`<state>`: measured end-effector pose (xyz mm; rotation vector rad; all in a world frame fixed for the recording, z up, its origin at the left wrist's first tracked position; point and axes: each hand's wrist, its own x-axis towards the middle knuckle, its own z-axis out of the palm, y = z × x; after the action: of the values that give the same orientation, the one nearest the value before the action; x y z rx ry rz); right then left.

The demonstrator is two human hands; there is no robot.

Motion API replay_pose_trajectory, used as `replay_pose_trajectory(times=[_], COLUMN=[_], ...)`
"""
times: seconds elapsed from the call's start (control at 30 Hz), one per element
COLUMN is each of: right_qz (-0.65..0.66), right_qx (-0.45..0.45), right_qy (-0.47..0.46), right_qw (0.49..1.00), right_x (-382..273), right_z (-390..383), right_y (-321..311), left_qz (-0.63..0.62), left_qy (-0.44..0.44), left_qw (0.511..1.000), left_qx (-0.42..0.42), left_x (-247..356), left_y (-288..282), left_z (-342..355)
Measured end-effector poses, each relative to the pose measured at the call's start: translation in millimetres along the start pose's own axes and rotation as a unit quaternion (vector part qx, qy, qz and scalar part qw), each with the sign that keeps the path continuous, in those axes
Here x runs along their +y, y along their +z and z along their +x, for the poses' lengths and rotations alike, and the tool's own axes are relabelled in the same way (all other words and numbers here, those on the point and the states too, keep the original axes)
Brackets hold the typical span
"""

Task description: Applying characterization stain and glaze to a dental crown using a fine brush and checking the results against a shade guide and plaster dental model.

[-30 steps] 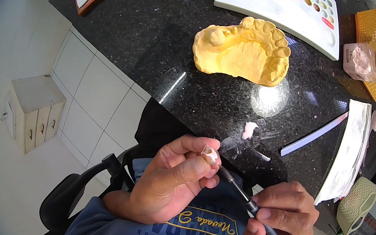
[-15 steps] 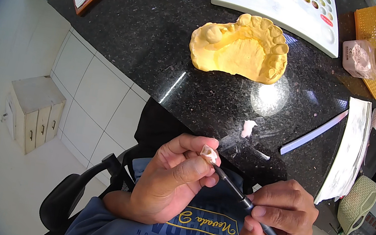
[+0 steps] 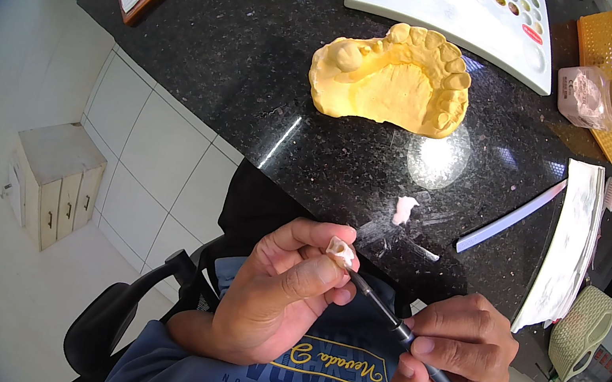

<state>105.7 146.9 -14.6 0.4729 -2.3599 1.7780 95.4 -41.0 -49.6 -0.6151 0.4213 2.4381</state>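
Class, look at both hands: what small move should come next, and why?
Probably a light stroke with the pen-like tool: the right hand grips it, its tip sits at or very near the small whitish piece, and the left hand pinches that piece.

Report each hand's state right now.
Left hand: closed, pinching a small whitish piece.
Right hand: closed, holding a dark pen-shaped tool.
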Motion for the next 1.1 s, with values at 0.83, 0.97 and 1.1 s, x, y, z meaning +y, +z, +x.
replay_pose_trajectory(times=[0.83, 0.97, 1.1], right_qz=[-0.526, -0.616, -0.612], right_qx=[0.175, 0.107, 0.117], right_qy=[0.061, 0.064, 0.042], right_qw=[0.830, 0.777, 0.781], right_x=[6, 9, 21], right_z=[-6, 1, -2], right_y=[-88, -93, -99], left_qz=[0.156, 0.188, 0.171], left_qy=[0.201, 0.206, 0.165], left_qw=[0.967, 0.958, 0.966], left_qx=[-0.029, -0.068, -0.104], left_x=[-20, -31, -46], left_y=[26, 43, 61], left_z=[-1, -1, 2])
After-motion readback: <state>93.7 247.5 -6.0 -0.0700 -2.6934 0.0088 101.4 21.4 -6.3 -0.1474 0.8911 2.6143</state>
